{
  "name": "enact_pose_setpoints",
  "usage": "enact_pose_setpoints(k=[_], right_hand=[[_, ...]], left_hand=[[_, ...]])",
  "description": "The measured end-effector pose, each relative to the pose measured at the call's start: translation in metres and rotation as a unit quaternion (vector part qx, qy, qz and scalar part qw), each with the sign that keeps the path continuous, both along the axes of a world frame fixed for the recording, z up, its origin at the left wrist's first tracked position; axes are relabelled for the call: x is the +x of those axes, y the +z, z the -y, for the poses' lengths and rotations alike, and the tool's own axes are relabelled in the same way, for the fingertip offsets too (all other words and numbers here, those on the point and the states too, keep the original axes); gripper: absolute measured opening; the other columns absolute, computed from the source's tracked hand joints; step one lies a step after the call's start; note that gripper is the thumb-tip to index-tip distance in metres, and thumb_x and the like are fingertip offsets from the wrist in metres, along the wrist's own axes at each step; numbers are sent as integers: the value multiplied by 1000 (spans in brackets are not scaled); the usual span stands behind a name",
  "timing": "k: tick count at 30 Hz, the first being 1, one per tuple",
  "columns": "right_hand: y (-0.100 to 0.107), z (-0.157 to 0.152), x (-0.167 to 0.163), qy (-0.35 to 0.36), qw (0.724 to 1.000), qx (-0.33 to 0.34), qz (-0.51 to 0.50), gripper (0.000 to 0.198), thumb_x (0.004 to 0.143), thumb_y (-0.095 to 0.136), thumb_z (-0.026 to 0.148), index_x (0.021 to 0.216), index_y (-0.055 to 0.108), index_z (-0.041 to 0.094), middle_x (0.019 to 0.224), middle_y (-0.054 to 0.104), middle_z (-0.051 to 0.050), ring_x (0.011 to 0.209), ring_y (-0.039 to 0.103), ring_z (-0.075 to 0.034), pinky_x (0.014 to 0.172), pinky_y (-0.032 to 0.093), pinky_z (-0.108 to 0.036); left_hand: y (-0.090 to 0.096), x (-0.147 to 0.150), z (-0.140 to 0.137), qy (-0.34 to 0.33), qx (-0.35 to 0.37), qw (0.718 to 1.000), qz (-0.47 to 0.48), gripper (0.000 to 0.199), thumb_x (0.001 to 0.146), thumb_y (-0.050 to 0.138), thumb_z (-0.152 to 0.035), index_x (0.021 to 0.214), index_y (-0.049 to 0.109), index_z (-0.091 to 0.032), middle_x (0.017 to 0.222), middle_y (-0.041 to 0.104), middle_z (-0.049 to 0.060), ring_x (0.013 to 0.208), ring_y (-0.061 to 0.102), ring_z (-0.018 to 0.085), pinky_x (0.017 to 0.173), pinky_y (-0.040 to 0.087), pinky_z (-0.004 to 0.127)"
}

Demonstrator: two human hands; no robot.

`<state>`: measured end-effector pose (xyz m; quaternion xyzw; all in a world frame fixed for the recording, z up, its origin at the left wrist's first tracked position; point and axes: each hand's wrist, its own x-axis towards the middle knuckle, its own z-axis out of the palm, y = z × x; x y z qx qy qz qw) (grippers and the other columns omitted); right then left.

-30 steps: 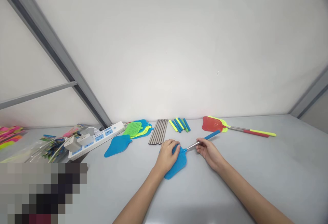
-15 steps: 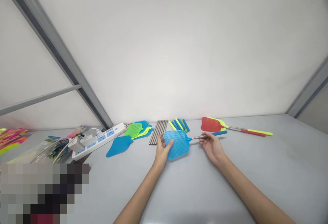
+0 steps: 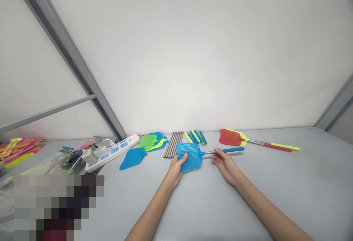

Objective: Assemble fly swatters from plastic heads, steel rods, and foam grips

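Observation:
A blue fly swatter point(image 3: 193, 159) with a metal rod and a blue grip is held just above the table. My left hand point(image 3: 176, 165) pinches the left side of its perforated head, thumb on top. My right hand point(image 3: 224, 162) has its fingers closed around the metal rod beside the blue grip. Behind the swatter lie several metal rods point(image 3: 173, 144) side by side and several yellow, blue and green grips point(image 3: 196, 137). Loose swatter heads sit to the left: a blue one point(image 3: 132, 159) in front, with a green one point(image 3: 148, 141) among others behind it.
A red fly swatter point(image 3: 230, 138) overlaps a yellow one at the back right. On the left stands a white power strip point(image 3: 113, 153) with plugs in it. Plastic packaging point(image 3: 52, 160) and colourful pieces point(image 3: 22, 149) lie farther left. A wall point(image 3: 206, 68) rises behind the grey table point(image 3: 220, 211).
The view has shifted slightly. My right hand has slid along the rod toward the swatter's head, away from the blue grip. The head has tilted a little in my left hand.

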<state>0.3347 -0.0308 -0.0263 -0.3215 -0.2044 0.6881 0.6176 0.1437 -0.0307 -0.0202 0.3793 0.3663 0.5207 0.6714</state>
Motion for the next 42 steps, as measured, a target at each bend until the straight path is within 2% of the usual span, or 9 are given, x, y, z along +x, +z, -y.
enact_pose_setpoints(k=[12,19,26,42], right_hand=[[2,1,1,12,999,-1,38,18,64,65,26,78,65,14,70,58,-3,65,53,-11,62,47,-20],[2,1,1,8,999,10,50,18,64,64,28,76,67,14,71,59,-4,64,52,-11,62,47,-21],[2,1,1,12,998,16,64,18,64,64,26,77,66,13,65,58,-2,60,52,-10,59,46,-19],[3,6,3,14,995,19,97,18,69,59,27,78,65,13,69,57,-3,60,50,-10,58,46,-20]], left_hand=[[-9,-8,-9,14,-57,997,50,35,71,57,-27,104,52,-15,102,60,9,90,58,19,84,43,35],[-7,-9,-11,5,-77,995,55,33,71,58,-24,102,53,-15,99,61,8,89,58,19,83,44,34],[-5,-7,-10,10,-85,995,57,28,71,57,-22,97,56,-12,92,64,10,86,59,20,81,44,36],[-4,-3,-6,31,-72,996,53,26,69,59,-24,92,58,-12,92,64,9,84,60,19,82,43,35]])
